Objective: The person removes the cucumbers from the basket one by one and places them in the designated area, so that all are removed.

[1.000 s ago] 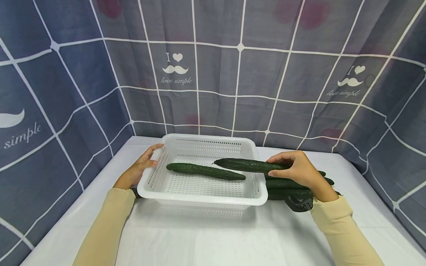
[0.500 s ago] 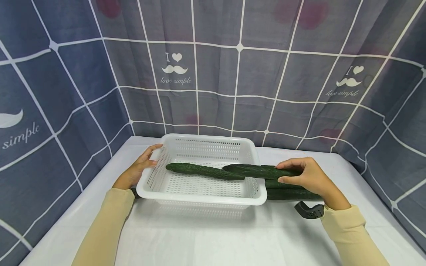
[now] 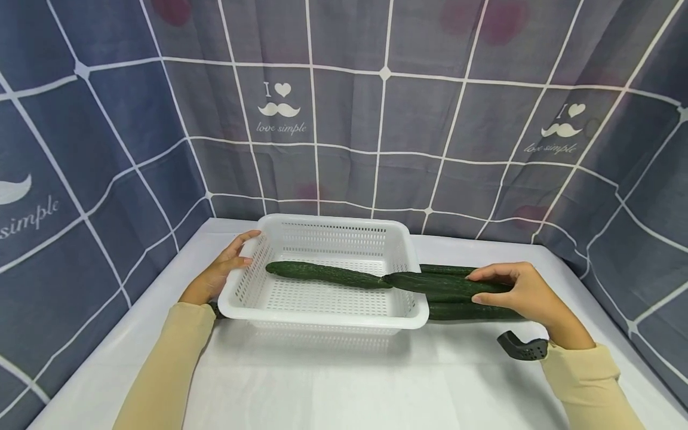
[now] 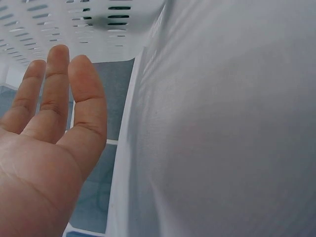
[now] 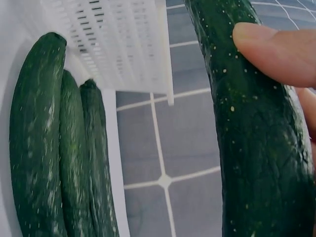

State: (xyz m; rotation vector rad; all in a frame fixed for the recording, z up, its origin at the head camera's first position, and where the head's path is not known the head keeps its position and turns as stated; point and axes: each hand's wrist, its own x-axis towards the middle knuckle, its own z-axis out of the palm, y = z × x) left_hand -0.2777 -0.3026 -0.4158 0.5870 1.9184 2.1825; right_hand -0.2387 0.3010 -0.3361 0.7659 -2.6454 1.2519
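Observation:
My right hand (image 3: 529, 294) pinches a dark green cucumber (image 3: 430, 283) between thumb and fingers. Its far end reaches over the right rim of a white slotted plastic basket (image 3: 322, 321). Inside the basket lies another cucumber (image 3: 325, 273), whose right end the held one meets or overlaps in the head view. Below the held cucumber, three more cucumbers (image 5: 37, 138) lie side by side on the table, right of the basket. At the basket's left rim my left hand (image 3: 217, 276) rests its fingertips; the left wrist view shows the fingers (image 4: 57, 84) extended near the slotted wall.
A white cloth (image 3: 322, 382) covers the table. Grey-blue checked curtains (image 3: 344, 119) stand close behind and on both sides. A black wrist strap piece (image 3: 524, 347) hangs below the right wrist.
My right hand has moved right and slightly toward me with the cucumber, drawing most of it out from above the basket. The left hand and basket have hardly moved.

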